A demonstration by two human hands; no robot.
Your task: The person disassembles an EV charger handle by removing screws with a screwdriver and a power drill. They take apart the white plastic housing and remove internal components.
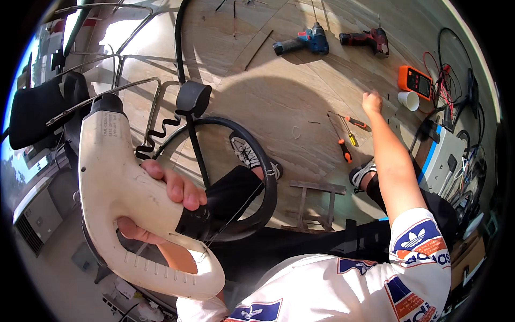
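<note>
My left hand [179,188] is wrapped round the cream-coloured body of an EV charging gun [110,155], fingers on one side and thumb inside its loop handle. The gun's black nozzle points up and away. From its lower end a thick black cable [272,188] curves in a loop, and a black cap [193,98] hangs by a coiled cord. My right hand [372,102] reaches out over the tiled floor with curled fingers; what they hold, if anything, is hidden. Near it lie an orange-handled screwdriver [345,151], another orange-handled one [356,123] and a yellow-handled one [352,139].
Two cordless drills, one blue [315,41] and one red [374,42], lie at the far side. An orange multimeter [416,81] and a white paper cup [409,100] stand to the right, beside tangled wires and a grey box [442,161]. A small stool [316,188] stands between my feet.
</note>
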